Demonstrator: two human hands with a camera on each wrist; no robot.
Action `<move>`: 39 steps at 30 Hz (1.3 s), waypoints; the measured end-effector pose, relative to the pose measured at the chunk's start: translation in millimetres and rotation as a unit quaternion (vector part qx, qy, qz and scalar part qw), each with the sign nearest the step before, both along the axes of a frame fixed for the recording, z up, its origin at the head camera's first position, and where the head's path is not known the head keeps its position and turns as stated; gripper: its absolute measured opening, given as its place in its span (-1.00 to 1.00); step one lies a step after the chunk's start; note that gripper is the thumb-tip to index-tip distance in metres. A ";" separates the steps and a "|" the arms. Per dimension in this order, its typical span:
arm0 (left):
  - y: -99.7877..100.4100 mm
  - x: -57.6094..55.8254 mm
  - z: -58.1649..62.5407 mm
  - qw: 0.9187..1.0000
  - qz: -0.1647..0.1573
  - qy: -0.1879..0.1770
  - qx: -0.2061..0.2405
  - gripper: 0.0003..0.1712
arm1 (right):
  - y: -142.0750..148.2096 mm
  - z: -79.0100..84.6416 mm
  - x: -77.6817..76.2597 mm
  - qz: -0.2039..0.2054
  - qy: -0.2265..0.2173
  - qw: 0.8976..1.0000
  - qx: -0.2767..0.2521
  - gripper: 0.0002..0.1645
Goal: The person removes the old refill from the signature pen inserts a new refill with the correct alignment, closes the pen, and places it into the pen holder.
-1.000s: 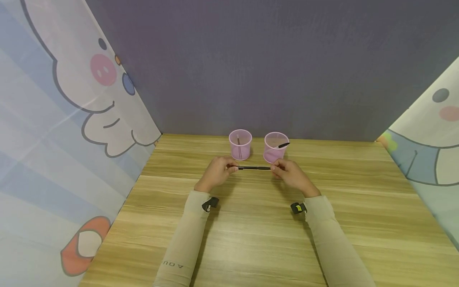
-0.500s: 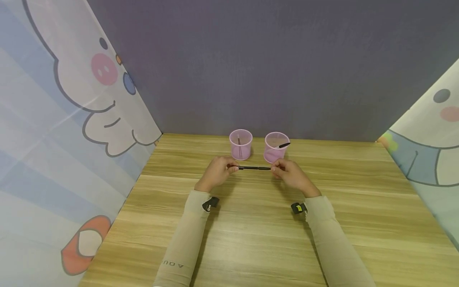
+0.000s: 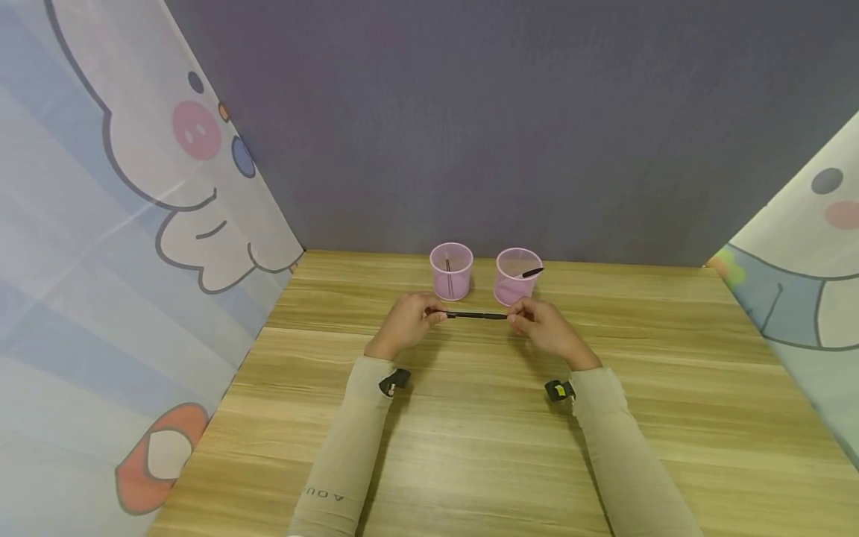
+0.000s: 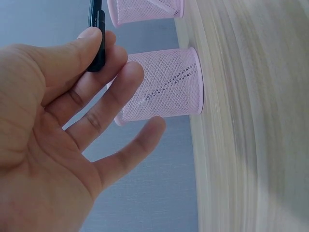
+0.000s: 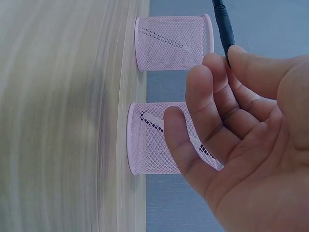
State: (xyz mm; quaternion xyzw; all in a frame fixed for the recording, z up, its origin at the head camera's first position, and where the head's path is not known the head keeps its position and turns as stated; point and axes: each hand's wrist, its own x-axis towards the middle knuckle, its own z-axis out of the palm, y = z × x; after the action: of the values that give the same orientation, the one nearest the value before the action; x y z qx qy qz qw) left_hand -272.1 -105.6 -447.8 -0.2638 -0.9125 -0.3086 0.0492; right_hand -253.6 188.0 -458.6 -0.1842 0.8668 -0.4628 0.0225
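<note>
A black pen (image 3: 477, 315) is stretched level between both hands in front of two pink mesh pen holders. My left hand (image 3: 403, 326) pinches its clip end between thumb and index finger; in the left wrist view the clip (image 4: 101, 29) shows beside the thumb, the other fingers spread loosely. At the tapered end, my right hand (image 3: 549, 330) pinches the pen with thumb and fingertips, which hide the tip. Behind the hands stand the left pen holder (image 3: 443, 287), with thin dark sticks inside, and the right pen holder (image 3: 505, 292), where a black-ended pen (image 3: 532, 273) leans over the rim.
The wooden table (image 3: 479, 447) meets a dark grey wall panel (image 3: 510, 134) just behind the holders. Cartoon-printed sheets (image 3: 80, 298) hang at the left and right sides. Small black wrist cameras (image 3: 394, 382) sit at the sleeve cuffs.
</note>
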 end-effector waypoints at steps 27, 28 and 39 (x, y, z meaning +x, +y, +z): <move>1.0 0.7 1.8 1.000 0.007 -0.012 -0.004 -0.89 | 0.1 1.5 -1.2 -0.010 -0.007 1.000 0.019 -0.94; 1.0 0.7 1.7 1.000 0.007 -0.013 -0.004 -0.89 | 0.0 1.7 -1.1 -0.010 -0.006 1.000 0.021 -0.94; 0.3 0.0 0.3 1.000 0.008 -0.003 -0.006 -0.90 | 0.6 -0.1 -2.7 -0.012 -0.016 1.000 0.012 -0.85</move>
State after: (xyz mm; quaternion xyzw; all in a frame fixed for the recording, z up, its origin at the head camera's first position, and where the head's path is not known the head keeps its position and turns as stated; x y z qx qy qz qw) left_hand -272.1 -105.3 -447.5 -0.2559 -0.9166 -0.3035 0.0472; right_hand -256.3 188.7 -458.7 -0.1661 0.8740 -0.4555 0.0333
